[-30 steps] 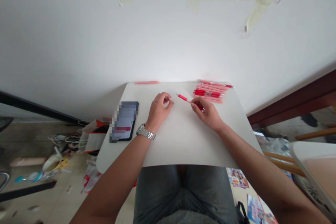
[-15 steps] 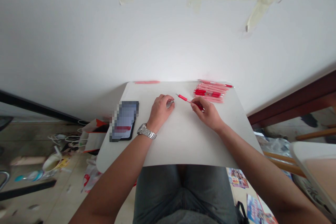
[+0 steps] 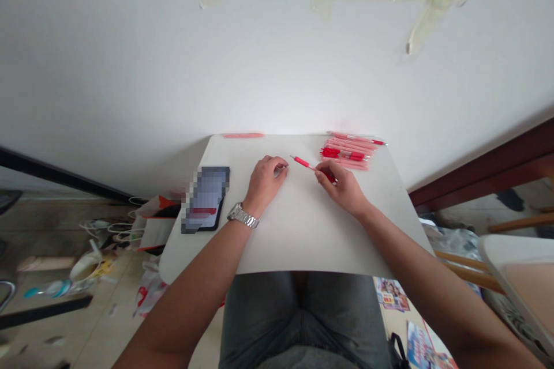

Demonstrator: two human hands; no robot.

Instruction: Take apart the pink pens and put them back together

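Observation:
Between the thumb and fingers of my right hand (image 3: 338,181) is a red pen (image 3: 302,161), its thin tip pointing left and up toward my other hand. My left hand (image 3: 267,179), with a metal watch on the wrist, is curled in a pinch just left of the pen tip. A tiny light piece seems to show at its fingertips, too small to name. The two hands are apart over the white table (image 3: 298,230). Beyond my right hand lies a pile of pink and red pens (image 3: 346,151).
A phone (image 3: 206,199) with a blurred-out screen lies on the table's left side. Thin pink sticks (image 3: 243,135) rest along the back edge by the white wall (image 3: 268,69). At the right stands another white-edged surface (image 3: 511,253). Bags and a bottle (image 3: 54,289) are on the floor at left.
Almost nothing differs. The tiny piece at my left fingertips looks lighter and slightly turned; both hands and the pen keep their places.

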